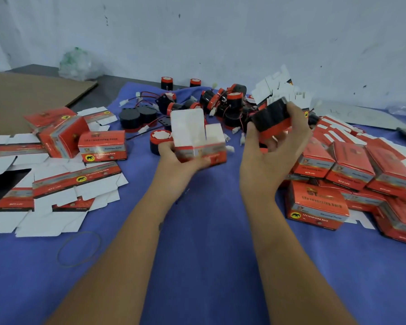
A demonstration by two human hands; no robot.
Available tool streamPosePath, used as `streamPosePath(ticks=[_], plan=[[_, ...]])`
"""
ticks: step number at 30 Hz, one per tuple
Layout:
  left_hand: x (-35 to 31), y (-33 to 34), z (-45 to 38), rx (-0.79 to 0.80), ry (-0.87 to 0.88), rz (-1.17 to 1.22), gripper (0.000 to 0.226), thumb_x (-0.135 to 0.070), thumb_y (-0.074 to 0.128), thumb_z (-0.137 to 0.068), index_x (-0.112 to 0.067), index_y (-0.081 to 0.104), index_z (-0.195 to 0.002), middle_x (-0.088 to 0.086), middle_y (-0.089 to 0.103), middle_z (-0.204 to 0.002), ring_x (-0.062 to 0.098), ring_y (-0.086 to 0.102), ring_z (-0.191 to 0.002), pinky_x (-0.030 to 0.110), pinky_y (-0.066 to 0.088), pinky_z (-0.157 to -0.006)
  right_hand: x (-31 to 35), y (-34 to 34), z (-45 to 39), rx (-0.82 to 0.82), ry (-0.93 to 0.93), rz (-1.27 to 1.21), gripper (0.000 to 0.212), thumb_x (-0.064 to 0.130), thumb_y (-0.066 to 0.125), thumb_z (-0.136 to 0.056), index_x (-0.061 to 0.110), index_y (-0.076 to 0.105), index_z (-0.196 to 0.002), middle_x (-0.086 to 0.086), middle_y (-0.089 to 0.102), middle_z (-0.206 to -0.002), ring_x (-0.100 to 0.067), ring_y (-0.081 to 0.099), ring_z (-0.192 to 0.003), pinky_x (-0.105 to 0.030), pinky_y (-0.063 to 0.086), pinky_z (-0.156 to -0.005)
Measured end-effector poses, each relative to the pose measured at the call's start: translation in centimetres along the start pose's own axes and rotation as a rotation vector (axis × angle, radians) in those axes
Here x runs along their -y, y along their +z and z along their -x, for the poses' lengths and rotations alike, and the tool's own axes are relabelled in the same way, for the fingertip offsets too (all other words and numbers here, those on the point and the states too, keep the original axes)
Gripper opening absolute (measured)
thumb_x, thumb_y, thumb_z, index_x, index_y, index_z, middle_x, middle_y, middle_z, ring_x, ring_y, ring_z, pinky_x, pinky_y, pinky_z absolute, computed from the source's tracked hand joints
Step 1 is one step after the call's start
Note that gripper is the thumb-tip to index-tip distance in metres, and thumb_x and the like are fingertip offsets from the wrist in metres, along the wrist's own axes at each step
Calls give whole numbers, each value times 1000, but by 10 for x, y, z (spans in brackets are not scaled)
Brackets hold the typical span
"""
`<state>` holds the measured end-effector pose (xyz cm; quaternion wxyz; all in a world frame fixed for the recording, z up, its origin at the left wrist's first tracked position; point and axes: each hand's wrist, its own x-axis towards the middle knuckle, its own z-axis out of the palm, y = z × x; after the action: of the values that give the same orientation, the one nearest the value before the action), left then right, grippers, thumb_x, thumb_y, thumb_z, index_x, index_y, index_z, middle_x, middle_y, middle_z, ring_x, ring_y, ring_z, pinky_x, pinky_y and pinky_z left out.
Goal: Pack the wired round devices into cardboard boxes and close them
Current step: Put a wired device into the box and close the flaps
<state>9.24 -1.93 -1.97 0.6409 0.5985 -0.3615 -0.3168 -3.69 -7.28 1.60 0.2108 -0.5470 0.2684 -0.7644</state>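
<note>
My left hand (181,158) grips a small red cardboard box (198,141) from below; its white top flaps stand open and upright. To its right, my right hand (274,139) holds a round black device with a red rim (271,120), lifted above the blue cloth and tilted on its side. The device and the box are a short gap apart. A pile of more black-and-red round devices with thin wires and white plugs (220,102) lies behind both hands. One device (158,141) stands just left of the held box.
Closed red boxes (338,181) are stacked at the right. Flat unfolded box blanks (63,191) and two assembled boxes (102,146) lie at the left. A rubber band (79,248) rests near the front left. Brown cardboard (21,97) and a plastic bag (74,64) sit at the back left.
</note>
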Motion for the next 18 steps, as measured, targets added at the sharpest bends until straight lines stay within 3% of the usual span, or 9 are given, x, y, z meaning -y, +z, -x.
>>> streamPosePath(ticks=[2,4,6,9,13,18], plan=[[5,-6,-3,-132,105,-278,78,-28,88,-69,-21,32,-124,-15,54,-107,3,55,-92,11,46,-69,1,3,4,37,-148,127,53,-6,68,-78,5,55,-128,-17,36,-131,-6,45,-121,-27,50,-93],[7,-18,-6,-281,147,-504,72,-22,84,-71,-13,39,-127,3,58,-115,25,54,-106,35,47,-84,3,6,13,124,-225,186,50,-4,68,-78,6,59,-126,-26,32,-133,-10,45,-116,-15,42,-95],[7,-26,-7,-346,138,-635,69,-24,82,-71,-14,44,-128,9,58,-120,34,47,-115,42,42,-90,3,8,22,287,-241,219,48,3,66,-81,11,60,-128,-25,29,-137,-25,46,-116,-25,42,-99],[5,-30,-3,-218,157,-515,60,-25,84,-71,-27,46,-117,-5,61,-109,27,51,-113,42,46,-89,0,11,32,521,-337,348,53,7,66,-82,14,57,-134,-20,41,-135,-31,44,-120,-38,43,-100],[3,-31,-1,45,141,-480,60,-13,81,-74,-32,45,-118,-20,60,-100,18,62,-103,40,52,-91,-2,17,41,717,-280,448,52,17,71,-83,13,53,-132,-8,49,-134,-24,42,-117,-27,42,-89],[5,-30,-2,85,117,-507,66,-17,82,-73,-37,40,-119,-24,56,-98,10,58,-98,37,51,-91,-8,15,36,870,-101,517,47,28,67,-89,19,51,-133,0,50,-134,-20,46,-120,-34,49,-90]])
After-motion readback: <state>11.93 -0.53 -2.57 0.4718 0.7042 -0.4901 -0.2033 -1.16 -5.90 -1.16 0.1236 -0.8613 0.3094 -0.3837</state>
